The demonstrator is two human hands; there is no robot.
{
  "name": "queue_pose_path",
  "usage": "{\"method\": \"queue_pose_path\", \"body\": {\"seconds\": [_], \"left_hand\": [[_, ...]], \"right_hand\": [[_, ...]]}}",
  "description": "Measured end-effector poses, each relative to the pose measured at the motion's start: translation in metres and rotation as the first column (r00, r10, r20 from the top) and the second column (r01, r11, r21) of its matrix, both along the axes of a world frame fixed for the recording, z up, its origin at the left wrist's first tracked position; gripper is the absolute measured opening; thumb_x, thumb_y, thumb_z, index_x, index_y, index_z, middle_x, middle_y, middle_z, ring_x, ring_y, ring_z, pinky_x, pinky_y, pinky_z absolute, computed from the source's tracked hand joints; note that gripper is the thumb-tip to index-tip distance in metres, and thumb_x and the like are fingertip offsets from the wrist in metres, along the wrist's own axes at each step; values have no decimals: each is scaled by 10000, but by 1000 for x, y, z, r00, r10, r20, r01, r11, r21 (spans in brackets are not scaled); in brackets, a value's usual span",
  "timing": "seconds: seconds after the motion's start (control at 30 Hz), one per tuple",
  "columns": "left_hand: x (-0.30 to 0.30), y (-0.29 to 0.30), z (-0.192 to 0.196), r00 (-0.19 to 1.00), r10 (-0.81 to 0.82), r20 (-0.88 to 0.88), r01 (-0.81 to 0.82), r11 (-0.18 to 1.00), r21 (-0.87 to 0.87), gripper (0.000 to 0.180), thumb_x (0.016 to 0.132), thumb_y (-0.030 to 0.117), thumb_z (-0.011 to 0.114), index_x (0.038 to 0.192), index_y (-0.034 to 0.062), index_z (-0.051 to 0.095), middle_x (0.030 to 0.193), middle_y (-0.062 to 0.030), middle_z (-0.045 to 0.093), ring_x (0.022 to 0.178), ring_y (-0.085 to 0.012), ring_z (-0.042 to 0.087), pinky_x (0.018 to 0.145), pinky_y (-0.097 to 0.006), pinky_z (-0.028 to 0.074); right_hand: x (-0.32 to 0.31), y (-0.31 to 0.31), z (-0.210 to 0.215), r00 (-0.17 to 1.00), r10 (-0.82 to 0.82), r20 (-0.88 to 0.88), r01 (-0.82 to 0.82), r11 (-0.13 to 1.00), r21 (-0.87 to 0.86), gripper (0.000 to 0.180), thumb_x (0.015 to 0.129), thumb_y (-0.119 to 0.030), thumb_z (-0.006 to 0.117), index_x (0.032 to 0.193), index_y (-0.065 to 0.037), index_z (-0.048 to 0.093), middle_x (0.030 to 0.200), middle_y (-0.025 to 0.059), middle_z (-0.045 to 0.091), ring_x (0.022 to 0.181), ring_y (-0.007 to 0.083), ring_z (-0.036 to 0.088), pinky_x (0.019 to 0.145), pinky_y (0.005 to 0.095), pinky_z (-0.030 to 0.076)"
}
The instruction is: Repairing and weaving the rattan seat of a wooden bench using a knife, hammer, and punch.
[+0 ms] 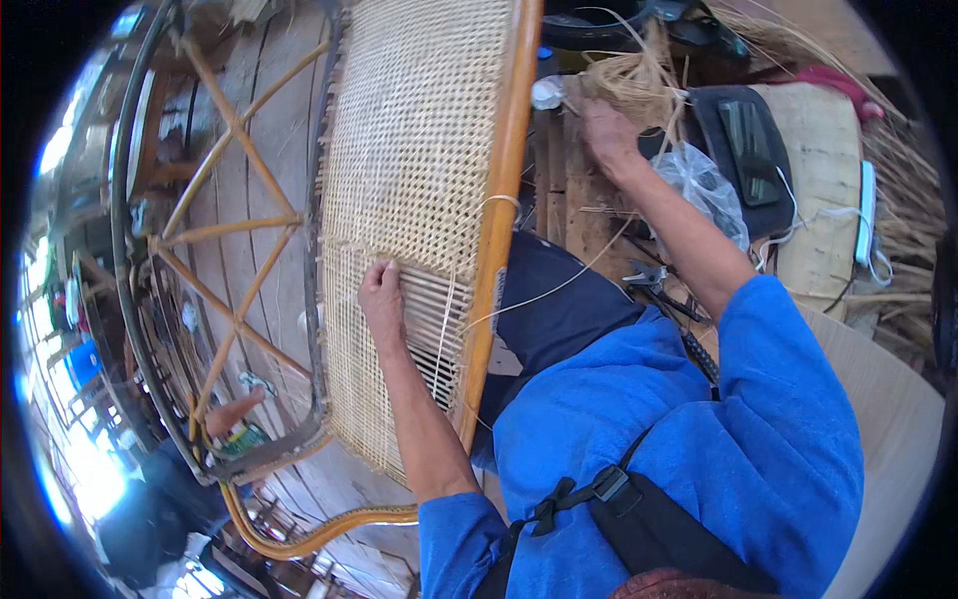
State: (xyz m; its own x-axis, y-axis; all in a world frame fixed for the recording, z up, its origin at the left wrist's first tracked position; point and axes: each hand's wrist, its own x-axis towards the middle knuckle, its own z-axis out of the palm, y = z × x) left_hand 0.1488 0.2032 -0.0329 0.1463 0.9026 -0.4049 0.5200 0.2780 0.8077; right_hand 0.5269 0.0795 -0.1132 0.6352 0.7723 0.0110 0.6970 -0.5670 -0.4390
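A woven cane panel in a wooden frame stands across my lap. Its upper part is closely woven; lower down, bare parallel strands and a looser weave show. My left hand rests on the panel at the border of the dense weave, fingers closed in a pinch; what they hold is hidden. Out to the right, my right hand is beside a bundle of loose cane strands and a small white object. Its fingers look curled together, their contents unclear. One long strand trails from the panel toward the right.
Pliers lie by my right side, near a clear plastic bag. Beyond are a dark phone-like slab and a face mask. On the left stands a frame with crossed rattan poles over plank flooring.
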Motion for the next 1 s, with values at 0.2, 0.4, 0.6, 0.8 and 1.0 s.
{"method": "queue_pose_path", "body": {"seconds": [0.2, 0.4, 0.6, 0.8, 1.0], "left_hand": [[-12, 14, 12, 994, -99, -38, 97, 994, -52, 230, 847, 181, 607, 952, -20, 648, 694, -5, 583, 607, -86, 520, 563, -229, 414], [-15, 21, 14, 986, 22, 165, 19, 969, -246, 144, 833, 151, 625, 860, 10, 644, 587, 26, 533, 427, -48, 438, 414, -199, 358], [-24, 30, 16, 974, -53, 220, 128, 930, -344, 150, 828, 148, 619, 871, 8, 647, 579, 9, 545, 451, -64, 500, 432, -203, 391], [-31, 35, 12, 958, -83, 273, 188, 904, -385, 138, 840, 149, 606, 877, 22, 643, 637, 3, 567, 466, -74, 528, 439, -219, 418], [-30, 33, 10, 971, -111, 213, 185, 910, -372, 139, 844, 154, 601, 905, 34, 634, 652, 27, 563, 485, -53, 507, 451, -201, 403]], "right_hand": [[-30, -20, 88, 980, 13, -196, 13, 992, 127, 178, 884, -164, 462, 951, -22, 547, 822, 130, 575, 759, 263, 561, 692, 372, 444], [-139, 26, 158, 747, 263, -611, -208, 965, 161, 182, 895, -161, 445, 970, -15, 525, 759, 159, 540, 684, 271, 578, 639, 357, 453], [-213, 74, 124, 737, 378, -560, -506, 858, -88, 182, 886, -161, 422, 892, -6, 517, 806, 245, 587, 736, 386, 591, 670, 426, 463], [-231, 84, 116, 712, 406, -573, -590, 788, -175, 219, 874, -168, 429, 924, 6, 552, 802, 246, 600, 784, 397, 603, 697, 437, 470], [-243, 85, 120, 717, 506, -480, -612, 786, -85, 201, 885, -167, 445, 943, -1, 543, 795, 256, 598, 761, 412, 598, 679, 459, 467]]}}
